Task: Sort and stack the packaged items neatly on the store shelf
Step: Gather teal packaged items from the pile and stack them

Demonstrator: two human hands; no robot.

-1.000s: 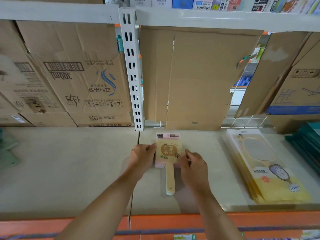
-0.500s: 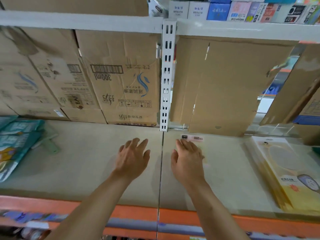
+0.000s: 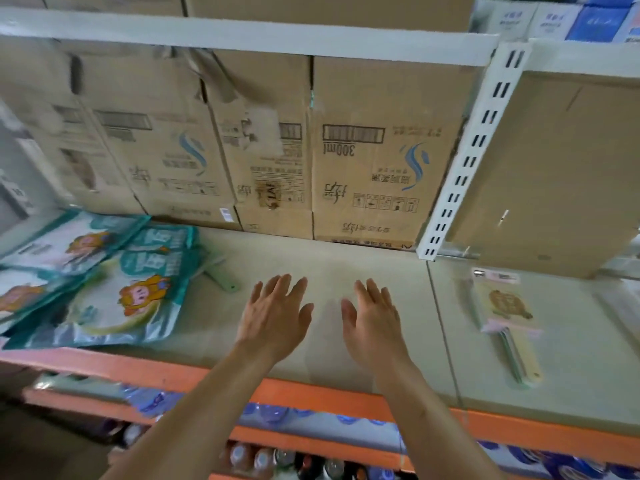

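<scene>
A paddle pack (image 3: pixel 504 306), a flat clear sleeve with a pink header and a pale wooden handle pointing toward the viewer, is seen lying flat on the beige shelf (image 3: pixel 346 261), on the right panel just past the seam. It is held by neither hand. It lies to the right of the right hand (image 3: pixel 372 320), near it but apart, with bare shelf between them. The right hand is spread flat, palm down, fingers straight and pointing toward the back of the shelf, with nothing in it. The left hand (image 3: pixel 273 317) is seen just beside it, likewise flat with straight fingers and holding nothing; a narrow gap is left between the two hands. Whether the palms touch the shelf or hover just above it cannot be told. Farther left, teal packs (image 3: pixel 104 289) printed with a cartoon figure are piled loosely, overlapping and askew, well apart from the paddle pack. A green handle (image 3: pixel 223 284) is seen sticking out from under the pile toward the left hand. Behind the hands, brown boxes (image 3: pixel 374 168) with upside-down print are lined along the back of the shelf. A white slotted upright (image 3: pixel 474 161) is seen behind the paddle pack, with a plain cardboard sheet (image 3: pixel 561 168) to its right. The shelf's front is marked by an orange edge (image 3: pixel 311 396), and bottles (image 3: pixel 277 459) are visible below it. The picture is slightly blurred.
</scene>
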